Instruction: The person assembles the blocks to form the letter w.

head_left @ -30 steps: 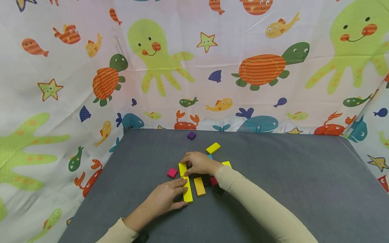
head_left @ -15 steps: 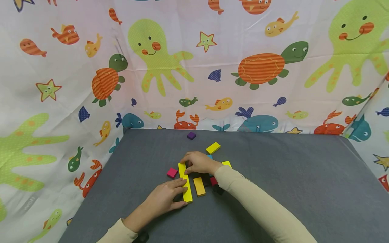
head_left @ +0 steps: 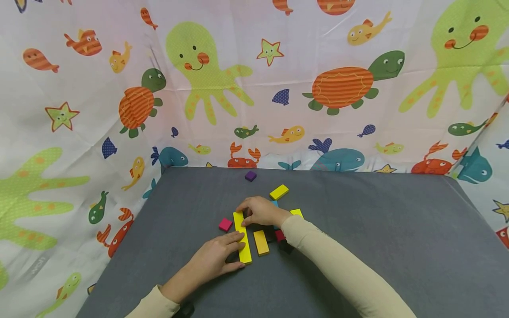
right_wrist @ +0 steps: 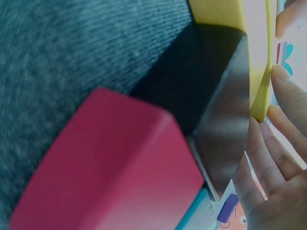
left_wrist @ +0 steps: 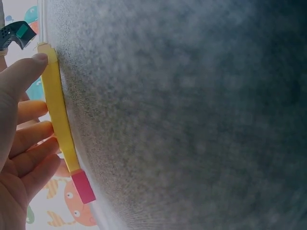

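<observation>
The right hand pinches the far part of a flat, bright-yellow strip on a grey cloth-covered bench; the left hand, fingers loosely extended, touches its near part. Nearby lie a crimson square block (left) and an amber rectangular block (right).

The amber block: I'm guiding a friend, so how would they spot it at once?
On the gray table in the head view, find the yellow row the left hand touches. The amber block lies right of that row, across a gap; its deeper, more orange colour sets it apart.
</observation>
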Motion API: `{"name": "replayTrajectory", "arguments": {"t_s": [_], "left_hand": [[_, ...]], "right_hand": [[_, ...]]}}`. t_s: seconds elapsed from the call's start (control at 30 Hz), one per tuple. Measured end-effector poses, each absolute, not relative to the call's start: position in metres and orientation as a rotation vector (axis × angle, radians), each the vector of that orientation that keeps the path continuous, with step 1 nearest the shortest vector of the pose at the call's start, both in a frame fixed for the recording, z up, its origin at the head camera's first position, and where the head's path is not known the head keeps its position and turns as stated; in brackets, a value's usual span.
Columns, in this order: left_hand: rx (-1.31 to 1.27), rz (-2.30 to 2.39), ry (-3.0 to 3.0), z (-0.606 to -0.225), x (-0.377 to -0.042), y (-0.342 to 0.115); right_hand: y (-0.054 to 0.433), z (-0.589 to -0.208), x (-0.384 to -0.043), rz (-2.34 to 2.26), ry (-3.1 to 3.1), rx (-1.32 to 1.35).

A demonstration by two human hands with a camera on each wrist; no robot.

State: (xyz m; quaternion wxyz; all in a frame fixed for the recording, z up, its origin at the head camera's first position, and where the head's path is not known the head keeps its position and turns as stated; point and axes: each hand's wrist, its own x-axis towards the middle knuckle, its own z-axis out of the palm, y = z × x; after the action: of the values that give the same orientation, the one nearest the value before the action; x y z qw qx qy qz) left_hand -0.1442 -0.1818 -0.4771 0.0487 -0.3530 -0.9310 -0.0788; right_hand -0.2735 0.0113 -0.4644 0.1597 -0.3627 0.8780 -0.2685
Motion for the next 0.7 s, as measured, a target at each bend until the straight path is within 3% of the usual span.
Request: {"name": "replayTrajectory", "arguments": {"t_s": [0.7], "left_hand": [[-1.125,-0.281,-2.794,-0.471,-0.142,-0.186]], "right_hand": [[-0.011,-0.450,-0.267,-0.691,2.545,-1.137]]}}
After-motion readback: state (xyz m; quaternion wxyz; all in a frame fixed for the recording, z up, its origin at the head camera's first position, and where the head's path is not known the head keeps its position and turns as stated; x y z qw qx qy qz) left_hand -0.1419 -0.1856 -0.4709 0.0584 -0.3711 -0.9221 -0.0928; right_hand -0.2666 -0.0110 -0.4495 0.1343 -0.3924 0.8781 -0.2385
